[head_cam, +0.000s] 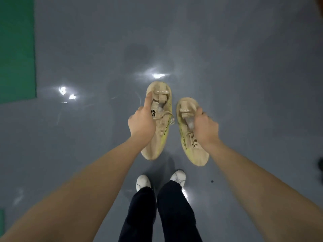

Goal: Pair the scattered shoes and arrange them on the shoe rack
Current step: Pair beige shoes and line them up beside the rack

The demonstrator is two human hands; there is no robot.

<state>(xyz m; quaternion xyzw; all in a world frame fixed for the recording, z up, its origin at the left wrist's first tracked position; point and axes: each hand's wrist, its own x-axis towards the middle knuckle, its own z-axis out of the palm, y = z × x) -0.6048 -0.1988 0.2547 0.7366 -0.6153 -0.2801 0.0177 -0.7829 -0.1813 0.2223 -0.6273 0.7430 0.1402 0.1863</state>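
Two beige knit shoes with yellow side streaks, held above the floor. Your left hand pinches the left shoe at its collar; your right hand clasps the right shoe likewise, toes hanging toward you.

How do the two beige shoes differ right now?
The left shoe, held by the left hand, sits higher in frame; the right shoe, held by the right hand, sits lower. A black logo shows inside the left only. Both are beige with yellow streaks, heels pointing away.
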